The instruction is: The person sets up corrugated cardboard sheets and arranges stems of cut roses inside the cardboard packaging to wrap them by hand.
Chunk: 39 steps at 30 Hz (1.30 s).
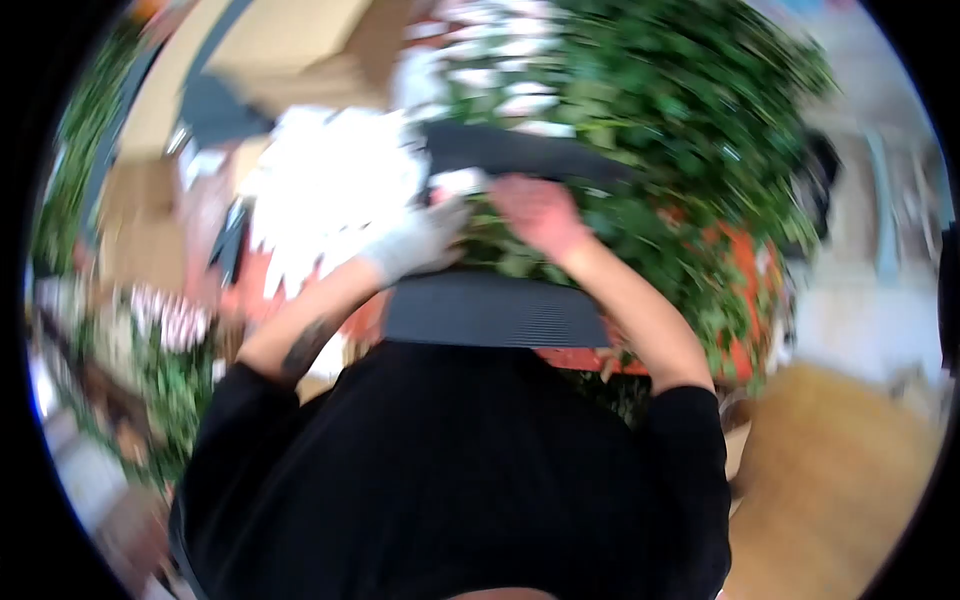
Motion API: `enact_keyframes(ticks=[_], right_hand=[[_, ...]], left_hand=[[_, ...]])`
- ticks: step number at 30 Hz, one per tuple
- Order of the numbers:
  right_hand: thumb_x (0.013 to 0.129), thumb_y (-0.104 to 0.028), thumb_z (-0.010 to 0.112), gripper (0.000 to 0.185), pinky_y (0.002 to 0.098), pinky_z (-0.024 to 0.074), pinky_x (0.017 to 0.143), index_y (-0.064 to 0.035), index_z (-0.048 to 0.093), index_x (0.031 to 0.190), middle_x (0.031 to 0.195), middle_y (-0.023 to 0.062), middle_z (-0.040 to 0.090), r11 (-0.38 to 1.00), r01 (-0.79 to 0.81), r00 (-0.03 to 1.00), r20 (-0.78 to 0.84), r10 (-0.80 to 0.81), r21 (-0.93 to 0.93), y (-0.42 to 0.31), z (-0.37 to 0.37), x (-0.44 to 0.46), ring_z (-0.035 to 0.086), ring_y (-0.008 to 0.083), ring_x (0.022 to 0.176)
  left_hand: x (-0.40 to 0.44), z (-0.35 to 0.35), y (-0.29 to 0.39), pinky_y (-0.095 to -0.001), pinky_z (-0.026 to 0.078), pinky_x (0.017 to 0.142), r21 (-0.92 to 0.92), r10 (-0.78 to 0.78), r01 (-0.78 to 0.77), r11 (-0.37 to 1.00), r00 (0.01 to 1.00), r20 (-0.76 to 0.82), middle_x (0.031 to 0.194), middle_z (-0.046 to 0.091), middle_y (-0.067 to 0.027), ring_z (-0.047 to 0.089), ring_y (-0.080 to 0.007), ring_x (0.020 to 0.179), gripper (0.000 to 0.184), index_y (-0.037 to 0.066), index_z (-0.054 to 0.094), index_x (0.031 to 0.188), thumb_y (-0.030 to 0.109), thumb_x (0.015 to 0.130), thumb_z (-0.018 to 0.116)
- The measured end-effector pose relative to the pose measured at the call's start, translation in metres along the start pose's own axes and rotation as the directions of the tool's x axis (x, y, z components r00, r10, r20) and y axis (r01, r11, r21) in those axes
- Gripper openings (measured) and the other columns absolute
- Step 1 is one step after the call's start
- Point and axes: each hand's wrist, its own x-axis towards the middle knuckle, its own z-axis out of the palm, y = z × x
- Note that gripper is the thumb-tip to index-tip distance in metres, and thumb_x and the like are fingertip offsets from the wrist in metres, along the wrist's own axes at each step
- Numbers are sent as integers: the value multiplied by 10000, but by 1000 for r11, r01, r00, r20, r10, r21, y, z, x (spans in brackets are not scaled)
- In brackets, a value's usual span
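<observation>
My left hand [425,238], in a pale glove, is at the left side of a dark padded holder, by a small white bundle [460,181] with some pink below it. My right hand [540,213], in a reddish glove, lies over green leafy stems [500,240] just right of that bundle. Motion blur smears the fingers of both hands, so their grip does not show. The holder has a black back strip [520,153] beyond the hands and a ribbed grey front panel [490,312] nearer my body.
White sheets [335,190] are piled at the left. A large heap of leafy stems [690,100] covers the right of the red table [742,290]. White-wrapped bundles [500,60] lie behind. Cardboard boxes [290,50] stand back left, with another cardboard piece [830,470] at lower right.
</observation>
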Motion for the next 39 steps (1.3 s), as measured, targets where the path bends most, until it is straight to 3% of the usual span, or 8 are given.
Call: enact_keyframes(ticks=[3, 10, 11, 15, 16, 18, 33, 39], right_hand=[[840, -150, 482, 278, 340, 506, 681, -89, 560, 1099, 986, 106, 605, 953, -60, 952, 269, 143, -296, -24, -48, 22, 606, 215, 835], [772, -129, 552, 305, 324, 500, 655, -124, 571, 1076, 916, 44, 581, 926, -210, 750, 556, 358, -313, -29, -32, 49, 602, 206, 737], [796, -89, 515, 216, 297, 466, 540, -110, 572, 1003, 769, 19, 533, 988, -4, 1000, -20, 1, -154, -13, 4, 19, 556, 186, 626], [826, -155, 454, 228, 314, 421, 532, -136, 528, 1041, 652, 12, 449, 980, -65, 998, 1, 67, -190, -31, 41, 43, 510, 143, 624], [826, -176, 436, 235, 351, 445, 571, -125, 528, 1036, 679, 25, 498, 973, -47, 903, 407, 138, -225, -24, 68, 57, 545, 177, 653], [835, -189, 430, 265, 346, 471, 656, -150, 549, 1068, 768, 85, 582, 965, -56, 960, 252, 122, -256, -21, 2, 40, 600, 257, 740], [825, -144, 463, 251, 365, 462, 576, -112, 579, 1045, 812, 92, 589, 936, -245, 855, 398, 332, -254, -30, -47, 42, 606, 233, 724], [775, -119, 516, 428, 310, 432, 714, -25, 522, 1192, 1015, 93, 570, 862, 37, 927, 339, 159, -505, -29, -134, 10, 541, 195, 902]], left_hand=[[0, -14, 17, -425, 507, 740, -122, -88, 90, 989, 996, 24, 1355, 433, -144, 644, -340, 754, 564, 74, 502, 1245, 329, 754, 613], [-10, -8, 5, -412, 534, 686, -56, -87, 85, 995, 996, -29, 1396, 393, -157, 662, -276, 794, 585, 79, 485, 1273, 343, 766, 609], [3, -2, 3, -419, 520, 749, -100, -10, 5, 995, 999, -45, 1391, 394, -178, 647, -290, 874, 600, 64, 476, 1281, 344, 767, 608], [-29, -11, -27, -417, 415, 973, 19, 42, -43, 999, 997, 62, 1472, 232, -206, 509, -388, 1135, 732, 13, 287, 1396, 223, 779, 619], [-23, -41, -23, -427, 455, 911, -196, -158, 244, 950, 914, 373, 1471, 223, -214, 526, -398, 1102, 724, 32, 295, 1392, 230, 778, 623], [12, -52, 14, -439, 451, 897, -224, -164, 280, 933, 888, 429, 1474, 199, -223, 517, -402, 1104, 730, 81, 289, 1404, 229, 772, 622], [19, -50, 18, -425, 420, 951, -228, -169, 283, 932, 893, 418, 1471, 236, -210, 441, -389, 1210, 732, 29, 319, 1386, 297, 772, 614], [7, -18, 2, -433, 344, 1007, -135, -153, 209, 969, 928, 340, 1450, 278, -212, 464, -384, 1183, 732, 53, 342, 1377, 351, 770, 623]])
